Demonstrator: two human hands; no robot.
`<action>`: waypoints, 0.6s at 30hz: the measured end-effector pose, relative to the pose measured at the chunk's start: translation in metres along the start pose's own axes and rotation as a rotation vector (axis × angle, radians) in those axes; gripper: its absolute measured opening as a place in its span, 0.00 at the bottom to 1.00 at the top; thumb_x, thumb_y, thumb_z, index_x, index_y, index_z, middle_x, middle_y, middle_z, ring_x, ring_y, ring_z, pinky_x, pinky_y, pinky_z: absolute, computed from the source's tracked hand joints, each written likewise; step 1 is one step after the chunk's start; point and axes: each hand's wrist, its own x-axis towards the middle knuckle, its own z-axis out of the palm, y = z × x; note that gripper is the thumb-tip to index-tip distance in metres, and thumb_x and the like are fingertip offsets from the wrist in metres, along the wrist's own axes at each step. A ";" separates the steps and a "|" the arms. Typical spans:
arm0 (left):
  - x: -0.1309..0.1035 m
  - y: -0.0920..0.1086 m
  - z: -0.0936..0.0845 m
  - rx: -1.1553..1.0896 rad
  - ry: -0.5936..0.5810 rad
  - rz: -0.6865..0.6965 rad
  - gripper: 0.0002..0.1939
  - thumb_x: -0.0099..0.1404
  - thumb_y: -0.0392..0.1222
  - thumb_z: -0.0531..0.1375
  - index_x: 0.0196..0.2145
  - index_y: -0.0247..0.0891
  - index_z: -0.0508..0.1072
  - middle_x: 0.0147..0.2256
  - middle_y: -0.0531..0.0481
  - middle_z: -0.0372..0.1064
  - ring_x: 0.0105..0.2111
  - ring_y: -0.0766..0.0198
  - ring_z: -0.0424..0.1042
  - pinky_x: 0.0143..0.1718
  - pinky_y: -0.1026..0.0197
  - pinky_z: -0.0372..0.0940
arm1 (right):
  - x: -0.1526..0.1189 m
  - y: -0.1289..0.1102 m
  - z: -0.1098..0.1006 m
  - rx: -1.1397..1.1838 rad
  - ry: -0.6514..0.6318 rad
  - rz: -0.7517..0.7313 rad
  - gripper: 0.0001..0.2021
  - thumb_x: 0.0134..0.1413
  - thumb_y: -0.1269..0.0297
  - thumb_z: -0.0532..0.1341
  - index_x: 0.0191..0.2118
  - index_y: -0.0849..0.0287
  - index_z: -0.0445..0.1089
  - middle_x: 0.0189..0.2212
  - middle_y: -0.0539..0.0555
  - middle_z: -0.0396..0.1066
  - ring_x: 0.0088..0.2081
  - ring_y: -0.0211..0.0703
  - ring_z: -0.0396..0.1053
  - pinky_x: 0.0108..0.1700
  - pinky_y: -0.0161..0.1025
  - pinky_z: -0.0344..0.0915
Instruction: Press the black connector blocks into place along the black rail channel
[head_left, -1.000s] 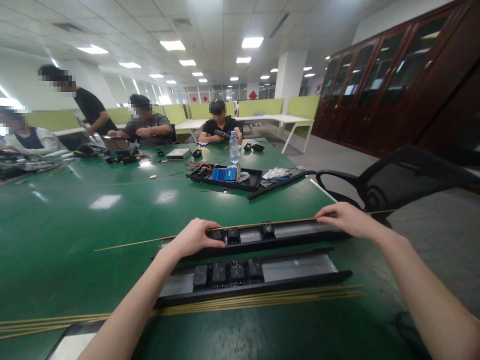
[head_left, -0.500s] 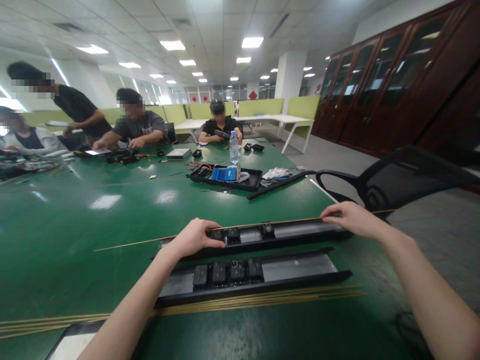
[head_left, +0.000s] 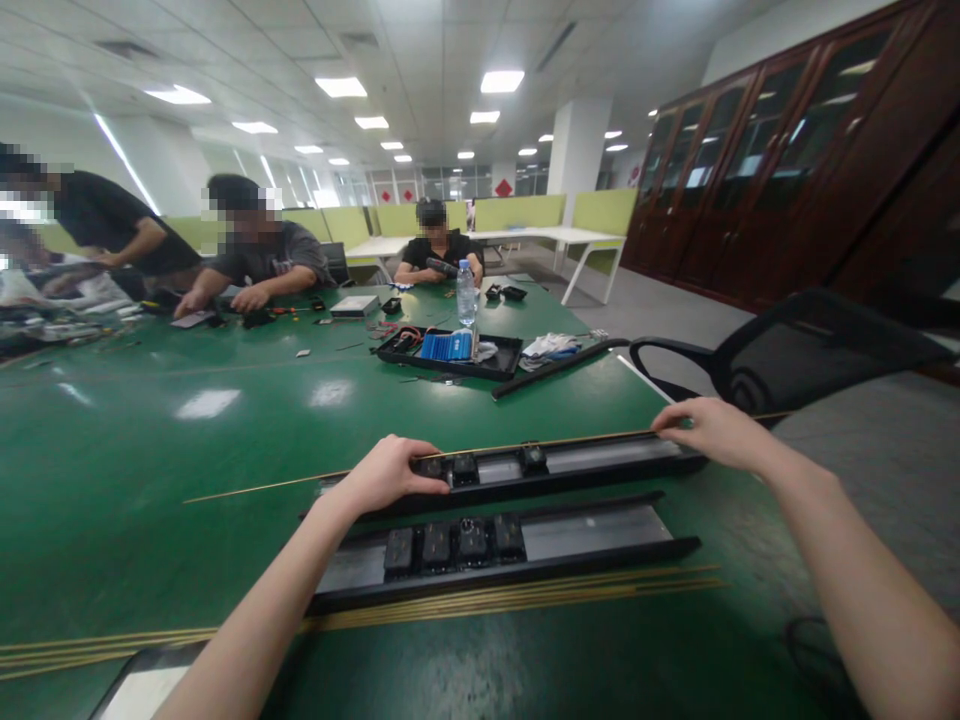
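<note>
"Saw the thin rod [head_left: 487, 449] where?"
"Laid along the far edge of the rear channel [head_left: 600, 456], reaching past both ends."
"And each grip?"
"Found right hand [head_left: 709, 430] pinching the rod near the right end; left hand [head_left: 386, 472] curled over the channel, couldn't tell whether clamped."
"Noticed room?"
"Saw second channel [head_left: 592, 530] just nearer, wide green tabletop [head_left: 225, 435] beyond."

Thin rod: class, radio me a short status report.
Left hand across far channel. Right hand at thin rod. Rod along channel's far edge. Near channel close in front, black blocks inside.
</note>
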 end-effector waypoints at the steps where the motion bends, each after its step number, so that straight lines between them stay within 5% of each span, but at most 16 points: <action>1: 0.000 0.000 0.000 0.001 0.000 0.000 0.25 0.54 0.61 0.65 0.41 0.40 0.81 0.33 0.51 0.78 0.32 0.59 0.73 0.34 0.64 0.60 | 0.000 0.001 0.000 -0.019 0.006 0.015 0.11 0.52 0.57 0.60 0.36 0.51 0.79 0.38 0.52 0.79 0.40 0.50 0.74 0.42 0.41 0.67; 18: 0.000 0.001 0.000 -0.009 -0.002 -0.008 0.24 0.54 0.60 0.65 0.41 0.41 0.81 0.34 0.50 0.79 0.34 0.58 0.74 0.35 0.64 0.62 | -0.001 0.021 0.002 -0.070 0.038 0.103 0.11 0.49 0.58 0.60 0.34 0.52 0.79 0.35 0.52 0.79 0.38 0.50 0.73 0.39 0.41 0.64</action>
